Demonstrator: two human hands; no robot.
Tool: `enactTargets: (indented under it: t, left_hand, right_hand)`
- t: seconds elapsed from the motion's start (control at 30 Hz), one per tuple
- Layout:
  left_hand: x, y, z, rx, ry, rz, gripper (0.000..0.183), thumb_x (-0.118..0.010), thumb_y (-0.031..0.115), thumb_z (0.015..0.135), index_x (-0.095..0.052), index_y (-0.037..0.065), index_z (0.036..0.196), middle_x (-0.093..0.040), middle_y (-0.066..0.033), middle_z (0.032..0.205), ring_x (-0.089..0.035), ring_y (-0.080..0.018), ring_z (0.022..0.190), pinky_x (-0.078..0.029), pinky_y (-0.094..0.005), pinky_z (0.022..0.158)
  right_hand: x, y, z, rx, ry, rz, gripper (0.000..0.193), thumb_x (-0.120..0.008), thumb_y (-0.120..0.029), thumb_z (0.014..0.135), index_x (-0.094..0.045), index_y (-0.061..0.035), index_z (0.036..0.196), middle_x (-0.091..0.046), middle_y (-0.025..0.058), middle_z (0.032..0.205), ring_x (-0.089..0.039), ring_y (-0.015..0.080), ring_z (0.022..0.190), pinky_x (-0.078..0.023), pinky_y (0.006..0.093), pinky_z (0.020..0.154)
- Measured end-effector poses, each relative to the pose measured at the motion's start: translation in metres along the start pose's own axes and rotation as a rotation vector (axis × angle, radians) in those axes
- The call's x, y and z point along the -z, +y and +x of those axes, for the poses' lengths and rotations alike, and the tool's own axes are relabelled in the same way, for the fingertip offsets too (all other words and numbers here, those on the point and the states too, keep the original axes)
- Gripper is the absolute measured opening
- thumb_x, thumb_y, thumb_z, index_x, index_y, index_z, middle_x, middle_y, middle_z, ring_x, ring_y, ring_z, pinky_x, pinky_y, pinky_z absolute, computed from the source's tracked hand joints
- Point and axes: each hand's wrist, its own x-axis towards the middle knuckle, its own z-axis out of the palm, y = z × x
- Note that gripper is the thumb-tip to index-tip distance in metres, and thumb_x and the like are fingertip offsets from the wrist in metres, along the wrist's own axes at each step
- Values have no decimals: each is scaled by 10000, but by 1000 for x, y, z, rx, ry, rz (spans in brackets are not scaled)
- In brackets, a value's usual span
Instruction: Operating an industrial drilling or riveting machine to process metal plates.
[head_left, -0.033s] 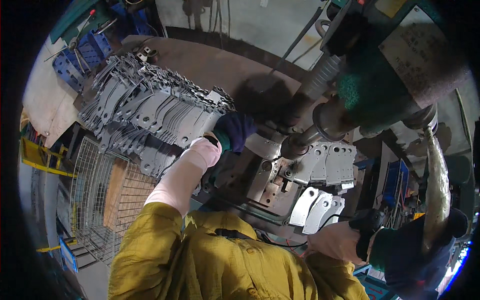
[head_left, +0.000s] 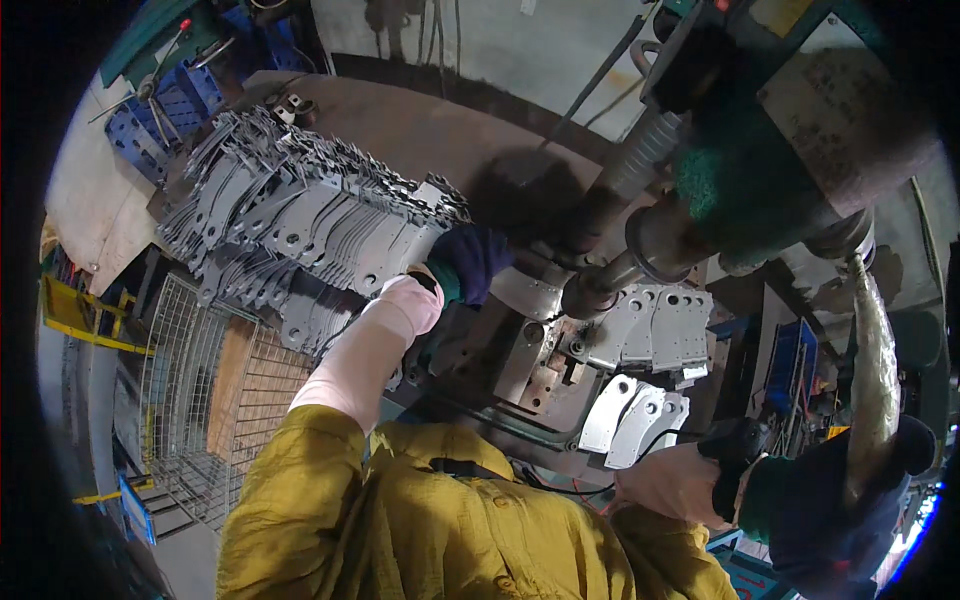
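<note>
My left hand (head_left: pixel 470 262), in a dark blue glove, has its fingers curled at the left end of a curved flat metal plate (head_left: pixel 528 290). That plate reaches under the spindle (head_left: pixel 590 292) of a green machine (head_left: pixel 740 190), beside a metal fixture block (head_left: pixel 530 365). The glove hides the plate's near end. At the lower right, my gloved right hand (head_left: pixel 840 510) is closed round the lower part of a long lever handle (head_left: pixel 873 370) with a shiny wrapping, which hangs from the machine.
A large pile of flat metal plates (head_left: pixel 330 225) covers the table's left. More plates (head_left: pixel 655 325) lie right of the fixture, with several others (head_left: pixel 630 420) nearer me. A wire basket (head_left: pixel 185 400) stands at the left; a blue bin (head_left: pixel 790 360) sits at the right.
</note>
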Motion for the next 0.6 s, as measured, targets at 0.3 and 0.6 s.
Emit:
enactTargets:
  t: [0.3, 0.6]
  left_hand:
    - [-12, -6, 4, 74, 93, -181, 100, -719, 186, 723, -653, 158, 653, -668, -68, 699, -643, -305, 630, -521, -382, 589]
    - [-1, 1, 6, 34, -48, 50, 225, -711, 268, 632, -624, 208, 831, -652, -38, 855, -656, -274, 738, -495, -427, 551]
  right_hand:
    - [12, 2, 10, 39, 26, -6, 362, -515, -536, 948, -574, -179, 937, -616, -17, 850, -615, 113, 868, -415, 312, 916]
    - [30, -18, 18, -146, 178, 718, 298, -547, -381, 997, -626, -127, 865, -662, 21, 848, -651, 167, 709, -503, 317, 751]
